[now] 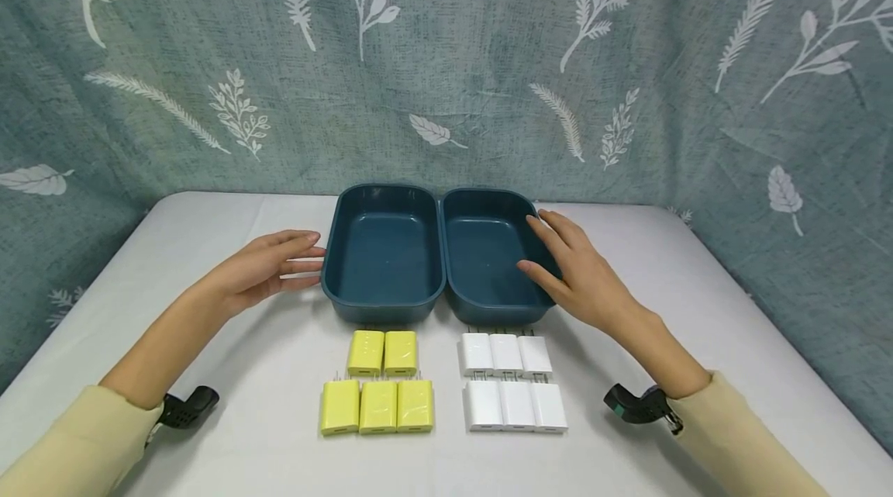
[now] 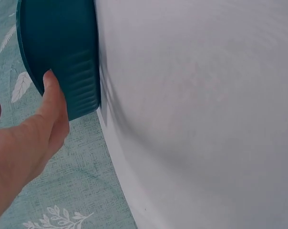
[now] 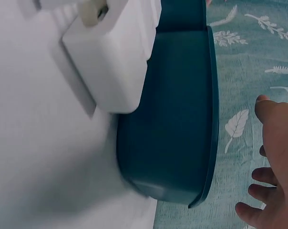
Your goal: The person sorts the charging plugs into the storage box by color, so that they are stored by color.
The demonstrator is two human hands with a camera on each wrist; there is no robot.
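Observation:
Two dark teal bins stand side by side at the far middle of the table. My left hand [image 1: 268, 268] is at the outer side of the left bin [image 1: 333, 280], fingers straight and fingertips right at its wall; the left wrist view shows them along that bin's side [image 2: 63, 52]. Over the outer rim of the right bin [image 1: 488, 311] my right hand [image 1: 582, 272] is spread, its thumb overlapping the bin's inside. In the right wrist view the right hand [image 3: 277, 157] has loosely extended fingers beside the bin [image 3: 175, 119]. Both bins hold nothing.
In front of the left bin lie several yellow charger plugs [image 1: 379, 406] in two rows. Several white charger plugs [image 1: 516, 406] lie in two rows before the right bin. A patterned teal curtain [image 1: 488, 125] hangs behind the white table [image 1: 244, 373].

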